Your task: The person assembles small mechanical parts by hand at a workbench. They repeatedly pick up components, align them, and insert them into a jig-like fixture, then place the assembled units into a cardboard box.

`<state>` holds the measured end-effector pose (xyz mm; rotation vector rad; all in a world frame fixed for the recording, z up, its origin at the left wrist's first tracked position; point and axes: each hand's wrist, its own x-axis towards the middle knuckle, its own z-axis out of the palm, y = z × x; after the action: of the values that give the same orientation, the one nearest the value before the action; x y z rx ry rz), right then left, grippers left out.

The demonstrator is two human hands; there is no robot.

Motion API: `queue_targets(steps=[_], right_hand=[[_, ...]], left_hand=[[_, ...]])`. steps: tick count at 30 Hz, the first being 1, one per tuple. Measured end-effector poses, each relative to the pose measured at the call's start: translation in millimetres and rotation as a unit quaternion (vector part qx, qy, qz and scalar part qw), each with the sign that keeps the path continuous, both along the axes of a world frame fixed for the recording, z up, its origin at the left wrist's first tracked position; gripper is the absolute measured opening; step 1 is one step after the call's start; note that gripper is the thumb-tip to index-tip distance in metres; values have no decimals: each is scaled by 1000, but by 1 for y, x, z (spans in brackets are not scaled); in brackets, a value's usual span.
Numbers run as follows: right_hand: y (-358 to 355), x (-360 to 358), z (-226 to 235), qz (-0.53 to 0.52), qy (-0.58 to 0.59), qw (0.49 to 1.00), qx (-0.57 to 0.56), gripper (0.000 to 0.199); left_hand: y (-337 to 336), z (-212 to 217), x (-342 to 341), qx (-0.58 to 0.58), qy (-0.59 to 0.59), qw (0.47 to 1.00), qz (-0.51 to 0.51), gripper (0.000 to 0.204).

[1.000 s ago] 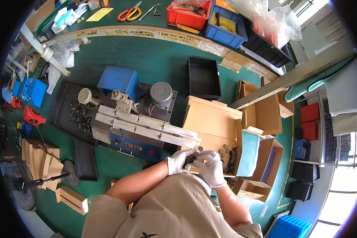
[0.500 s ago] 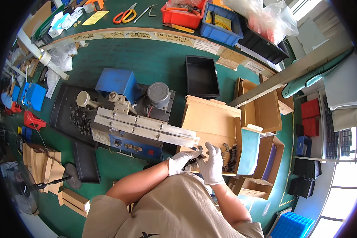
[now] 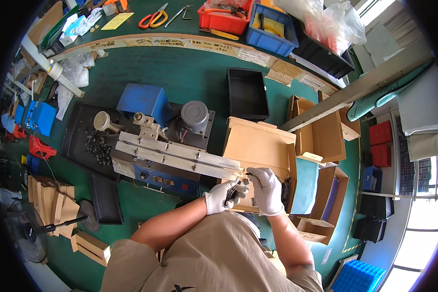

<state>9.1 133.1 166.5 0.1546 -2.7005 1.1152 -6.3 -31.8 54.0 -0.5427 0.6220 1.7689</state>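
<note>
My left hand [image 3: 224, 196], in a white glove, is curled around several small dark metal-looking parts [image 3: 232, 193] just below the rail's right end. My right hand [image 3: 268, 191], gloved too, pinches one small dark part [image 3: 249, 173] between thumb and fingers beside that end. The long silver rail [image 3: 180, 156] belongs to a benchtop machine with a blue housing [image 3: 142, 103] and a grey cylindrical motor [image 3: 194, 114]. Under and behind my right hand lies an open cardboard box [image 3: 258, 138]. Rows of dark parts [image 3: 286, 192] in it are partly hidden by that hand.
A dark tray [image 3: 78, 141] with loose black parts sits left of the machine. Behind the box is a black bin [image 3: 248, 92]. More cardboard boxes [image 3: 326, 134] stand at the right, near a slanted metal post [image 3: 365, 87]. A shelf holds scissors [image 3: 153, 18] and bins.
My right hand has shifted slightly right and up, its fingers now pinching a small part near the rail end. My left hand has stayed close by, its fingers more curled round the parts.
</note>
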Motion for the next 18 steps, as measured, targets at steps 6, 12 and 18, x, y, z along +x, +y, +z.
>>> queue_targets(steps=[6, 12, 18], right_hand=[[-10, -4, -1, 6, 19, 1000, 17, 24], [-19, -10, -14, 45, 34, 998, -27, 32], [-18, 16, 1, 52, 83, 995, 24, 48]], left_hand=[[0, 8, -2, -11, -14, 999, 33, 44], [-2, 11, -4, 23, -47, 997, 60, 37], [-3, 11, -5, 83, -49, 990, 107, 32]])
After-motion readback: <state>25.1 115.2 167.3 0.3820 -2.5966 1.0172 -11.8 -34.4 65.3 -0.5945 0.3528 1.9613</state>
